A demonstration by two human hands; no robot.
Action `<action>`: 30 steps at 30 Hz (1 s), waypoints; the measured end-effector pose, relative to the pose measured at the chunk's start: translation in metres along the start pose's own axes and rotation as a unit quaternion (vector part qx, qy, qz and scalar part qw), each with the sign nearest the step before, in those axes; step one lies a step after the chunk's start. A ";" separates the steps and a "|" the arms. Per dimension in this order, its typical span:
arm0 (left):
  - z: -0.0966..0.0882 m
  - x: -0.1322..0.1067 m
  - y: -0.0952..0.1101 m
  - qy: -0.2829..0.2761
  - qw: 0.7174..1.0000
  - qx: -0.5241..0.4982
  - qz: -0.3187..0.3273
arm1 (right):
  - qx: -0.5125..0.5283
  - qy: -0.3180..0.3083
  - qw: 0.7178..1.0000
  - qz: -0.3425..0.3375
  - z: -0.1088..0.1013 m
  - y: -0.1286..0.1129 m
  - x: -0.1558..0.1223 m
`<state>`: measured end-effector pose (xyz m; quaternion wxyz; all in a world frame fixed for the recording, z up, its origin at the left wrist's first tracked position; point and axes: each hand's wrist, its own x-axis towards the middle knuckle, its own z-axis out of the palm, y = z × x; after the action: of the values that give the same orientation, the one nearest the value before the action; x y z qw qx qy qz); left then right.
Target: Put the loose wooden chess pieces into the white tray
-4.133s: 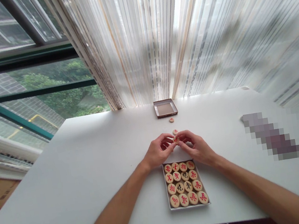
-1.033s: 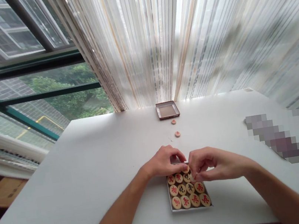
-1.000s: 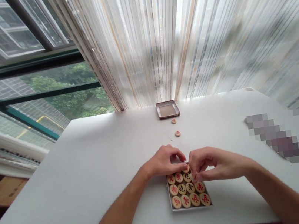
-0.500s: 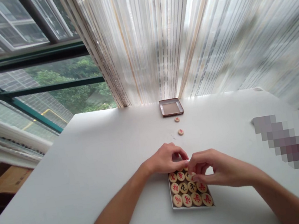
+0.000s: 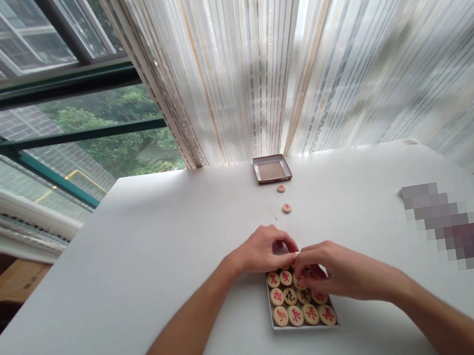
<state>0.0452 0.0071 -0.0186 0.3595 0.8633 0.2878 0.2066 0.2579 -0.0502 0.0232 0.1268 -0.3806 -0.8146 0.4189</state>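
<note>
A shallow box (image 5: 306, 328) near the table's front edge holds rows of round wooden Chinese chess pieces with red or black characters, among them a red-marked piece (image 5: 280, 316) at its front left corner. My left hand (image 5: 263, 250) is curled at the box's back edge, thumb and fingers closed on the rim, covering part of the back row. Over the right side of the box, my right hand (image 5: 324, 268) pinches a chess piece (image 5: 297, 281) low among the others; its fingers hide most of that piece and its neighbours.
Two loose chess pieces, a nearer one (image 5: 286, 208) and a farther one (image 5: 281, 188), lie beyond the hands. Behind them rests an open box lid (image 5: 272, 170). A blurred-out object (image 5: 453, 225) is at the right of the white table (image 5: 143, 262). Striped curtains (image 5: 229, 66) hang behind.
My right hand has shifted slightly left and down, lowering its fingers and the pinched piece toward the box. My left hand stays at the back edge.
</note>
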 end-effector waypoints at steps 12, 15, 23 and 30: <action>0.000 0.000 -0.001 -0.001 1.000 0.003 0.002 | -0.033 0.015 0.999 -0.007 0.001 0.002 0.000; 0.000 -0.001 -0.002 0.000 1.000 0.003 0.002 | -0.022 0.005 1.000 -0.005 0.001 0.003 0.000; 0.000 -0.001 -0.001 0.005 1.000 0.007 -0.004 | -0.071 0.027 0.997 -0.026 0.002 0.001 0.000; -0.001 0.000 0.000 0.008 1.000 0.006 0.003 | -0.072 0.113 0.990 -0.042 -0.011 0.009 -0.001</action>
<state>0.0451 0.0075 -0.0180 0.3517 0.8643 0.2895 0.2133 0.2688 -0.0408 0.0230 0.2078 -0.3987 -0.8386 0.3076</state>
